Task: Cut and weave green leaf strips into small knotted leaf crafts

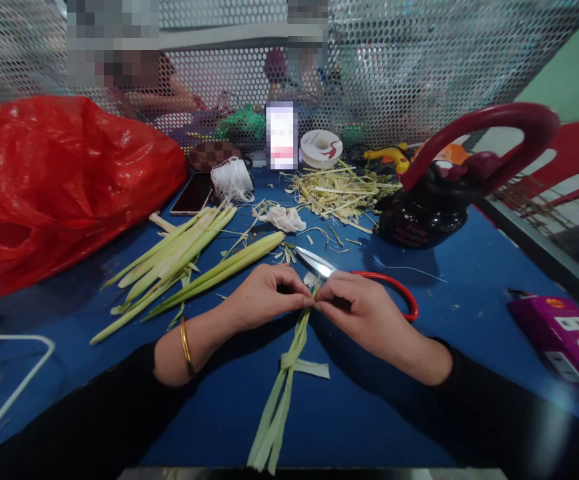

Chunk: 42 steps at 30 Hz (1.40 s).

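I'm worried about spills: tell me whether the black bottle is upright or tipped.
Upright: the black bottle stands on its base on the blue table, its dark red handle uppermost.

The tabletop [369, 427] is deep blue, and the plaited leaf strips [290, 361] are pale green against it. I see scissors [322, 265] with silver blades and red handles, a red plastic bag [69, 193], a pouch [209, 157] in brown checks — dark and lighter — white string [232, 179], a black jug [424, 217] with a maroon handle [506, 115], a purple-and-white packet [534, 321], a gold bangle [185, 343] and black sleeves [104, 407].
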{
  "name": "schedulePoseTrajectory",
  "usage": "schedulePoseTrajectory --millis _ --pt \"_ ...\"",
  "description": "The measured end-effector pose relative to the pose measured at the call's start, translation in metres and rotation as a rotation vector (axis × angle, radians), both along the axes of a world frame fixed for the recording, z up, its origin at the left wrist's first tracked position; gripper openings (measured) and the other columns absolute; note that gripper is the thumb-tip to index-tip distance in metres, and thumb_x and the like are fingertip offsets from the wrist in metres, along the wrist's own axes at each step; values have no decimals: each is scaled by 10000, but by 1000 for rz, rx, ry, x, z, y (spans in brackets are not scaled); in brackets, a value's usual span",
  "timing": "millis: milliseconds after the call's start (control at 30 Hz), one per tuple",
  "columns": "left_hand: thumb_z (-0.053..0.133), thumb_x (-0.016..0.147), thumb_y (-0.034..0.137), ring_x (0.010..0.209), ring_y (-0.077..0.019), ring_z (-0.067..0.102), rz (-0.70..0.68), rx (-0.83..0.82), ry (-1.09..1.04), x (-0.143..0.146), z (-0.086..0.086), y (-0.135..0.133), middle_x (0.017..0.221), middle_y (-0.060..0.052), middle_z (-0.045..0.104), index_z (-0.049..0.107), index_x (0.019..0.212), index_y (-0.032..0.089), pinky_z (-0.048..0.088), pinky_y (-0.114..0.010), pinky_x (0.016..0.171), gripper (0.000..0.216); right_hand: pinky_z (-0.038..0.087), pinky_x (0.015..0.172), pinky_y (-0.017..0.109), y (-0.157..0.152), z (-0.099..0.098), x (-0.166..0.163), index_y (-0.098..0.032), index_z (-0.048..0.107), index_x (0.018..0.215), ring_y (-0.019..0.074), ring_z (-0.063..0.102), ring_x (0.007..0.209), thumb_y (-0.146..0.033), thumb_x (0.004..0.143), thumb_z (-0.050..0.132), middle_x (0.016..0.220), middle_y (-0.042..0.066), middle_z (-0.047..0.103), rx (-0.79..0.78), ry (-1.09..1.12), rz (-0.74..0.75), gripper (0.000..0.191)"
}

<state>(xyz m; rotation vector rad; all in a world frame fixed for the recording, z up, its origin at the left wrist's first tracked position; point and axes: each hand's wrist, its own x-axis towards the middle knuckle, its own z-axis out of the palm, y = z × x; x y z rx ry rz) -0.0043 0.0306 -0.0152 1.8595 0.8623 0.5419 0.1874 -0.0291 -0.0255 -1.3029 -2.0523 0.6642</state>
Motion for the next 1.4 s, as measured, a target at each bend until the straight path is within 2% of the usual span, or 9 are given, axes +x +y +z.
schedulePoseTrajectory --millis 100,367,500,600,833,967,1133,1400 --pt "699 715 202 685 -136 573 0 -8 5 0 0 0 667 -8 645 726 665 181 455 -297 734 60 386 605 253 0 0 0 -187 630 727 137 551 679 -157 862 598 716 2 613 4 -7 -4 142" --pt "659 740 195 690 -135 587 47 -9 -1 1 1 -2 695 -12 642 712 682 165 451 -263 677 84 447 647 267 1 1 3 -197 668 847 153 597 731 -127 843 600 799 21 628 -39 79 -29 98" --pt "645 744 152 718 -143 591 32 127 -10 2 1 -3 702 -19 644 701 680 165 453 -267 694 86 493 749 289 1 -1 2 -215 602 1102 166 642 860 -57 847 510 1009 50 675 -48 180 -43 314" --pt "635 758 138 734 -143 582 13 273 -8 2 1 -4 710 -18 641 693 694 167 448 -268 705 91 507 775 295 -1 -3 1 -231 543 1183 175 661 920 -22 834 463 1073 45 691 -77 160 3 415" --pt "616 771 130 727 -156 552 45 623 70 2 -1 -6 721 -22 647 669 710 178 442 -306 712 94 522 720 294 -2 -5 1 -217 550 1138 186 686 861 -56 860 470 989 42 721 -71 99 13 331" --pt "607 776 138 741 -169 554 86 784 118 3 -2 -9 740 -24 656 671 736 189 459 -371 811 92 527 739 315 -1 -5 0 -216 550 1134 200 690 884 -79 875 490 982 50 728 -66 117 -5 299" --pt "621 786 150 776 -164 568 111 892 137 5 -2 -14 762 -8 664 682 777 206 389 -445 1007 83 536 735 308 1 -7 -1 -210 570 1100 203 691 904 -157 913 510 997 67 727 -114 163 -33 204" --pt "615 797 161 765 -156 563 96 955 98 5 -3 -16 749 5 663 682 769 216 394 -448 1020 92 507 737 292 2 -3 0 -210 673 982 162 654 810 -87 877 536 894 29 700 -85 199 4 211"
